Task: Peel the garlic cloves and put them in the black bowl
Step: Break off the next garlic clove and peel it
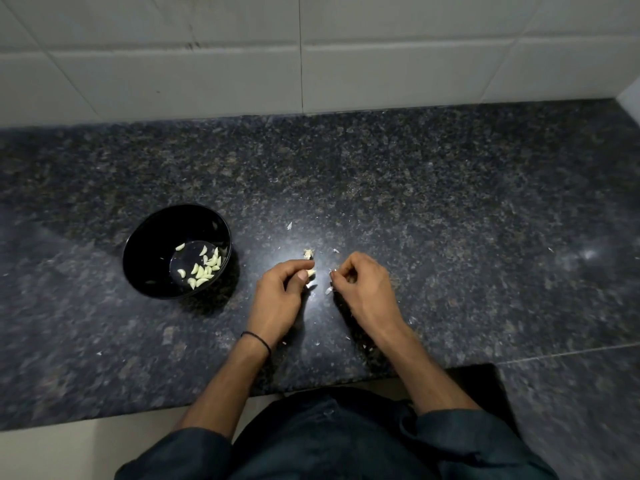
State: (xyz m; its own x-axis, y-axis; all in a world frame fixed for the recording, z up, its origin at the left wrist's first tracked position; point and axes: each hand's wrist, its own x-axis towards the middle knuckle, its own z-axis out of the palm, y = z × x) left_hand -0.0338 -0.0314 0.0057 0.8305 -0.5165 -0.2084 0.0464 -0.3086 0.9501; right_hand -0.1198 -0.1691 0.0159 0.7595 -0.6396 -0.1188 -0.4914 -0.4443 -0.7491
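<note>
The place looks like a kitchen: a dark stone desk [415,174] against a white tiled wall [207,64], with peeled garlic cloves [202,271] in a black bowl [150,242].

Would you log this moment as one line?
left hand: pinches garlic clove | right hand: curled, hold unclear | black bowl: peeled cloves inside

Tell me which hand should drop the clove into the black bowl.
Left, probably. The left hand pinches the clove and lies on the black bowl's side; the right hand sits farther off, seemingly pinching only skin.
</note>
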